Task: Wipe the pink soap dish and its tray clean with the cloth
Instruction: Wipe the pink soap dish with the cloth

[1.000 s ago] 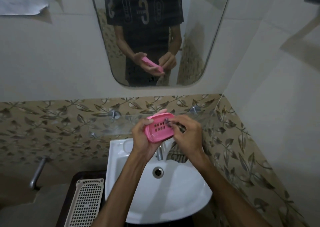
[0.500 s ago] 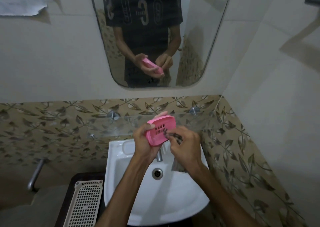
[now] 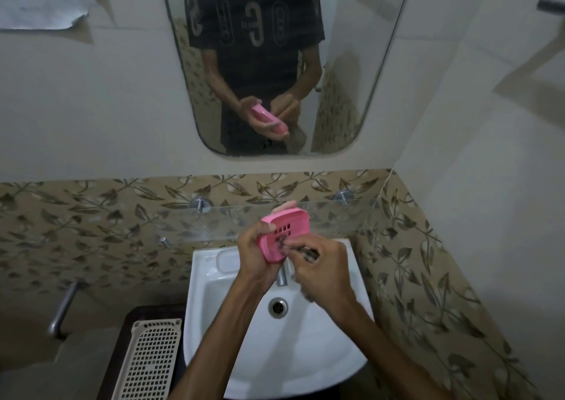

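Note:
My left hand (image 3: 255, 254) grips the pink soap dish (image 3: 289, 228) from its left side and holds it tilted up over the white sink (image 3: 275, 350). Rows of drain slots show in the dish's face. My right hand (image 3: 321, 272) pinches a dark striped cloth (image 3: 307, 253) and presses it against the lower part of the slotted face. Most of the cloth is hidden inside my fist. The mirror (image 3: 284, 63) shows the same hands, the dish and the cloth hanging below it.
A glass shelf (image 3: 342, 216) runs along the leaf-patterned tiles just behind the dish. The tap (image 3: 282, 277) stands below my hands, above the drain (image 3: 277, 307). A cream perforated basket (image 3: 149, 360) lies left of the sink. The right wall is close.
The cloth in my right hand has slid from the dish's upper right down to its lower edge. The dish stays tilted in my left hand.

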`<act>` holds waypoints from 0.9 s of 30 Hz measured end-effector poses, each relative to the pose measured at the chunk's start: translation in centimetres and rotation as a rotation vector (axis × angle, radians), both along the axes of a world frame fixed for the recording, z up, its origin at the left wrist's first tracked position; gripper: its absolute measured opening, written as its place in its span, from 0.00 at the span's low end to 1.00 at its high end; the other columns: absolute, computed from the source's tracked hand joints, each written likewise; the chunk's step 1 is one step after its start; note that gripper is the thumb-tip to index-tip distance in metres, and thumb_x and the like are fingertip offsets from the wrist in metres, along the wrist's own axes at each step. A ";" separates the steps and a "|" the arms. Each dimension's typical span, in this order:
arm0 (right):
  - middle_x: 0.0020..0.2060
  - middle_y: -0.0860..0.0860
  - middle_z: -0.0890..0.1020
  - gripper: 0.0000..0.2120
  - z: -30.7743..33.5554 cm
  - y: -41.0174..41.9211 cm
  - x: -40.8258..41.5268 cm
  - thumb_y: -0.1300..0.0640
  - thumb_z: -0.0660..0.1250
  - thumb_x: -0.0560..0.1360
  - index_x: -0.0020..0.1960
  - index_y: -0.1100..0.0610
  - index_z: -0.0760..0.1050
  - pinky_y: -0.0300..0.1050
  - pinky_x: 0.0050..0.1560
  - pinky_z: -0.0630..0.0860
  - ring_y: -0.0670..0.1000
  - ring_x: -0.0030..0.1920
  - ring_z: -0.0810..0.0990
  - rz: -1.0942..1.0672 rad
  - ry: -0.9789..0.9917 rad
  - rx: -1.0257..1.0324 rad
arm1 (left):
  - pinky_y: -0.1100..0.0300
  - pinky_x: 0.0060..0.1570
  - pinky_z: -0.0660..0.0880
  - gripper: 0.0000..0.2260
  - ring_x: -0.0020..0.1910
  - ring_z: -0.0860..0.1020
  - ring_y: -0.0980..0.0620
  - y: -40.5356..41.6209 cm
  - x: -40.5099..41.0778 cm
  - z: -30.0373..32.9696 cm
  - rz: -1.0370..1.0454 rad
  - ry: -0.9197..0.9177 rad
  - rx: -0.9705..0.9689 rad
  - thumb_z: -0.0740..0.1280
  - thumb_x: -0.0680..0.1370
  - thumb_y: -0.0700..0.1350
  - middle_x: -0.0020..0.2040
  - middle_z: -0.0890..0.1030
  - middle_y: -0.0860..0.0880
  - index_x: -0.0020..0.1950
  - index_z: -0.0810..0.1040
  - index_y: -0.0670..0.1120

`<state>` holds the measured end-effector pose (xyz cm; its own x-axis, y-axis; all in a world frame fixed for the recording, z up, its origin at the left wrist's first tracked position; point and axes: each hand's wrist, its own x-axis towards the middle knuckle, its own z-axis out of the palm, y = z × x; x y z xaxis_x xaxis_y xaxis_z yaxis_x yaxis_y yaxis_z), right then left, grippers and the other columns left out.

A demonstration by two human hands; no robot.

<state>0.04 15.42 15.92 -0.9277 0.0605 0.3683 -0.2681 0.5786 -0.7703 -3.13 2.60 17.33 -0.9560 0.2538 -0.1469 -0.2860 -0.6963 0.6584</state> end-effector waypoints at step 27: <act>0.50 0.46 0.85 0.09 -0.2 -0.1 0.1 0.57 0.78 0.74 0.53 0.50 0.87 0.35 0.50 0.81 0.38 0.50 0.82 -0.215 -0.065 -0.307 | 0.51 0.48 0.74 0.45 0.58 0.74 0.38 0.3 0.5 0.5 0.085 0.104 0.056 0.75 0.59 0.52 0.69 0.75 0.30 0.74 0.73 0.36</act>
